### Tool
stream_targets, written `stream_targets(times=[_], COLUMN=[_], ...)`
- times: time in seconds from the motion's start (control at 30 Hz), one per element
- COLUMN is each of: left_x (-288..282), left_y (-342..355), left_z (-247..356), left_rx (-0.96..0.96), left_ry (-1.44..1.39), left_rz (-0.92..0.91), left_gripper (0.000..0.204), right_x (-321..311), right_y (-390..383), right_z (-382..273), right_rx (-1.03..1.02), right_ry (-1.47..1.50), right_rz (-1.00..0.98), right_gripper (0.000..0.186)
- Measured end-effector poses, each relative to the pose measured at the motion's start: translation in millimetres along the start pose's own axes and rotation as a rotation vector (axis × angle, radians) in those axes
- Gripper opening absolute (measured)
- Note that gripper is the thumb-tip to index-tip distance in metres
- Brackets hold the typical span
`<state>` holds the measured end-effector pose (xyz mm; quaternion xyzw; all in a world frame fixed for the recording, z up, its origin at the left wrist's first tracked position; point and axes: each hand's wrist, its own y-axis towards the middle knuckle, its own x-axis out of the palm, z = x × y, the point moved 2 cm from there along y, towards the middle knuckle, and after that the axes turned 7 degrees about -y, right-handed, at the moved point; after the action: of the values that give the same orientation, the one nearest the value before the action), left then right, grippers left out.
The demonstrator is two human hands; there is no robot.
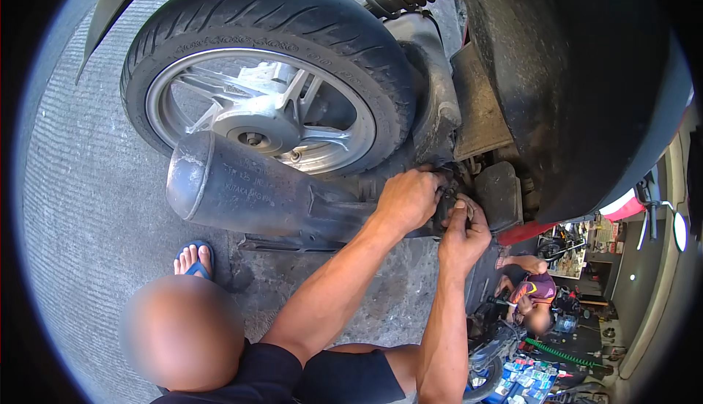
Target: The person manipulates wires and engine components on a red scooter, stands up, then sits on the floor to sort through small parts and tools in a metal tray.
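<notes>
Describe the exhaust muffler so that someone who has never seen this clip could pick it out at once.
Start at the scooter's rear wheel with its silver spoked rim. Just below it lies the muffler, a dark, dusty cylinder with a rounded end. The left hand and right hand work where it narrows; unlike the tyre, it is smooth and treadless.

Ribbed black rubber tyre (pixel 278 8) carried a grooved tread; cast spoked wheel (pixel 263 115) was silver. Long dull exhaust muffler (pixel 242 191) was dark grey-black, with pale scratched marks. Rubber sandal (pixel 195 256) was blue. Scooter trim strip (pixel 523 232) appeared red, partly shadowed.
</notes>
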<state>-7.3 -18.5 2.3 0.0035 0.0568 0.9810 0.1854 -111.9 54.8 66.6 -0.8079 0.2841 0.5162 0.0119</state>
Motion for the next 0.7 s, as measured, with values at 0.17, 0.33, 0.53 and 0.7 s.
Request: stream_targets(times=[0.17, 0.33, 0.53, 0.7], left_x=[5, 13, 32, 33], left_y=[-5, 0, 12, 1], left_z=[-3, -7, -25, 12], left_rx=[-0.043, -0.103, -0.274, -0.564], left_ry=[-0.043, -0.093, -0.719, -1.309], left_rz=[0.102, 0.120, 0.230, 0.296], left_gripper=[0.026, 0.024, 0.026, 0.026], right_x=[-8, -16, -12, -24], right_y=[-9, 6, 24, 13], right_z=[-21, -35, -41, -46], right_rx=[-0.344, -0.365, -0.291, -0.593], right_ry=[-0.187, -0.256, -0.395, -0.447], right_rz=[0.097, -0.247, -0.468, -0.330], right_gripper=[0.025, 0.033, 0.044, 0.051])
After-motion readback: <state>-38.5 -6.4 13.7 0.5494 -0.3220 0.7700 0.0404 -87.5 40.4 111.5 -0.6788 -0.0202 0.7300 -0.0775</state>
